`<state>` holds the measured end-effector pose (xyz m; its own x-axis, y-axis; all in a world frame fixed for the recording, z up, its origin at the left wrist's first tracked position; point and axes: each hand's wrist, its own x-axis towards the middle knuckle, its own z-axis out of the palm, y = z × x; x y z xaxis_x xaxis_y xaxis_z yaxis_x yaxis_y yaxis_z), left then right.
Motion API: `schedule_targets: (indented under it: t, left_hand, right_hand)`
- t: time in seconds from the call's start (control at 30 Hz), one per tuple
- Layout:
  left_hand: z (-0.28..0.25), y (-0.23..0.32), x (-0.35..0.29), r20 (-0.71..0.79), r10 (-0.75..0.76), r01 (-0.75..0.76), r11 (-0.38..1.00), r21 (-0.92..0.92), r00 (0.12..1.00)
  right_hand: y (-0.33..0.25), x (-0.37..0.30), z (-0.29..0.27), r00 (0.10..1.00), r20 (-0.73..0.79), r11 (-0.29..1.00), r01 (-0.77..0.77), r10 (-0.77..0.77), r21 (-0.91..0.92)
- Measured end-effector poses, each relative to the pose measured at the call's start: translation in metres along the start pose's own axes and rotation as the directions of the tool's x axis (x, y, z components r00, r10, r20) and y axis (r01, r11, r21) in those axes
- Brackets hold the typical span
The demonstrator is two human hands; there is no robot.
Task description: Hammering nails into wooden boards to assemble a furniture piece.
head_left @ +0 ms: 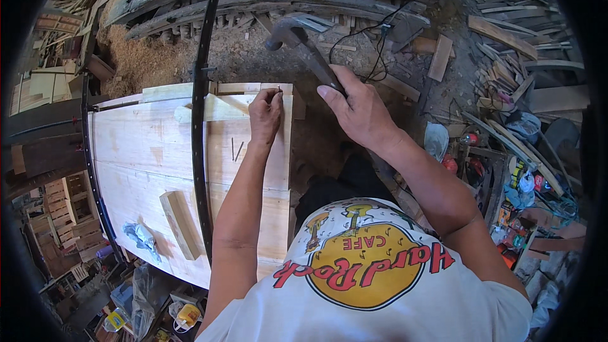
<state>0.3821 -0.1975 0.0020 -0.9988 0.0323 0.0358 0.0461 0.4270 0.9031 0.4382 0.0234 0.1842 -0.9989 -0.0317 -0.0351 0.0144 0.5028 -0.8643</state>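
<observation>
My right hand (361,106) grips a claw hammer (308,54) by its handle, with the metal head raised above the far right corner of a pale wooden panel (142,152). At that corner, the fingertips of my left hand (265,114) pinch a small nail (280,89) over the panel's edge strip. The hammer head is apart from the nail. Two loose nails (236,151) lie on the panel beside my left forearm. A long black bar clamp (199,82) crosses the panel left of that hand.
A wood block (179,225) and a crumpled plastic bag (142,240) rest on the panel. Another dark clamp (90,158) runs along its left end. Beyond lie long timber planks (266,12), sawdust (152,44) and a black cord (380,22). Scrap wood (503,35) piles up at the right.
</observation>
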Motion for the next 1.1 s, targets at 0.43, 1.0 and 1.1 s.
schedule_targets:
  t: [0.43,1.0,1.1]
  left_hand:
    - [-0.003,0.002,-0.002,0.0,0.018,-0.018,1.0,0.025,1.0]
    - [0.0,-0.004,-0.003,-0.021,0.026,-0.026,1.0,-0.013,0.999]
    - [0.007,-0.003,-0.002,-0.02,0.094,-0.093,0.994,0.061,0.995]
  right_hand:
    - [-0.022,0.018,0.007,0.987,0.118,0.951,-0.07,0.11,-0.301]
    - [-0.054,0.039,0.002,0.993,-0.112,0.986,0.029,-0.048,-0.163]
    - [-0.007,0.029,0.016,0.97,0.159,0.874,-0.087,0.183,-0.478]
